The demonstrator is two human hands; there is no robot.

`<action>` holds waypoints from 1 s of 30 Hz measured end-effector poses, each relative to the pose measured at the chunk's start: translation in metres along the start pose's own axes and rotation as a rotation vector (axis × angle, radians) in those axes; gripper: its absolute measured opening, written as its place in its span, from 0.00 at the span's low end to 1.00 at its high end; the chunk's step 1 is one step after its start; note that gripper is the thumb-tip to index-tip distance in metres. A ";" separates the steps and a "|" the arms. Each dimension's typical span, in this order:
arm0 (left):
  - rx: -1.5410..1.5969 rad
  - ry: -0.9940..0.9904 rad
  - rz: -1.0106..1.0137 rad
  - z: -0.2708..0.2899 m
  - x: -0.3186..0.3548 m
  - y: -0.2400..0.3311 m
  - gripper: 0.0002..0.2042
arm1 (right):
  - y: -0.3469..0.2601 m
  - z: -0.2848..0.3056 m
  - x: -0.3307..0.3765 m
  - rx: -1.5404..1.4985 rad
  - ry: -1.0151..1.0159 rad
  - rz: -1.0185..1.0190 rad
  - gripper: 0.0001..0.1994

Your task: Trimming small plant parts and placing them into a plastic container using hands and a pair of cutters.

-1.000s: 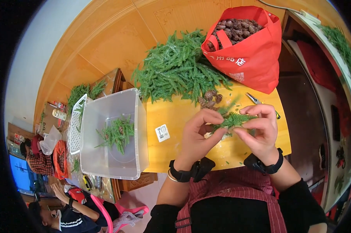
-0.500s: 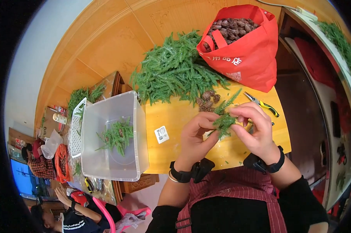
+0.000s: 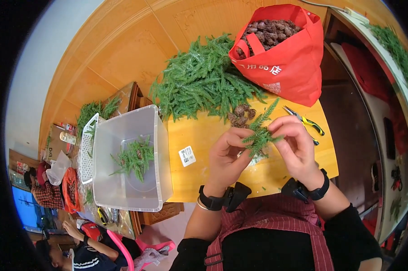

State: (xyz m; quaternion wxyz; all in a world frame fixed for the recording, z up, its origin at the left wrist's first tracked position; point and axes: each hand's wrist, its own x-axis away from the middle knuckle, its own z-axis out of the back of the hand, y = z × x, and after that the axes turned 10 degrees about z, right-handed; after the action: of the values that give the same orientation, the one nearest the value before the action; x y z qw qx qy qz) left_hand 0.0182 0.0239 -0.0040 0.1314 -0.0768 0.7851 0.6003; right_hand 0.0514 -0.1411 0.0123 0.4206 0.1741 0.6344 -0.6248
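Over the front of the yellow table (image 3: 190, 180), a green artificial pine sprig (image 3: 260, 135) is held between both hands. My left hand (image 3: 229, 151) is closed on its left side, thumb and fingertips pinching it. From the right, my right hand (image 3: 296, 144) pinches the side sprays with thumb and fingers. The sprig's long tip points up and away from me. Just beyond it lies a small cluster of brown pine cones (image 3: 240, 116). Pliers with yellow and black handles (image 3: 310, 124) rest to the right of my right hand.
A large heap of pine sprigs (image 3: 204, 77) covers the table's far side, beside a red bag (image 3: 285, 72) full of pine cones. Left stands a clear plastic bin (image 3: 163, 180) with sprigs inside. A white label card (image 3: 187, 156) lies on the table. Another person (image 3: 91, 248) sits at lower left.
The sprig has turned a little between my fingers, and its side sprays now spread more. My right hand's fingers have shifted along it. The bin and bag stay put.
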 end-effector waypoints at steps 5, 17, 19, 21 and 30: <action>-0.009 -0.004 -0.059 0.000 -0.001 -0.001 0.09 | -0.002 0.000 0.000 0.133 -0.007 0.094 0.07; -0.048 -0.051 -0.145 -0.001 -0.004 0.000 0.08 | 0.002 0.001 0.001 0.237 -0.064 0.266 0.09; -0.057 -0.033 -0.141 -0.002 -0.003 0.000 0.08 | 0.002 0.002 0.001 0.238 -0.064 0.274 0.09; -0.047 -0.050 -0.162 -0.002 -0.004 -0.001 0.08 | 0.000 0.002 0.001 0.234 -0.030 0.270 0.11; -0.149 -0.019 -0.081 -0.005 0.001 0.011 0.15 | 0.001 -0.008 0.006 0.066 0.106 0.042 0.14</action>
State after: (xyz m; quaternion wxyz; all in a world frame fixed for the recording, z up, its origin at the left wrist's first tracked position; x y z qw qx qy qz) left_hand 0.0131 0.0219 0.0070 0.1570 -0.1123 0.7333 0.6519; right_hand 0.0463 -0.1348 0.0061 0.3932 0.2340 0.6311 -0.6264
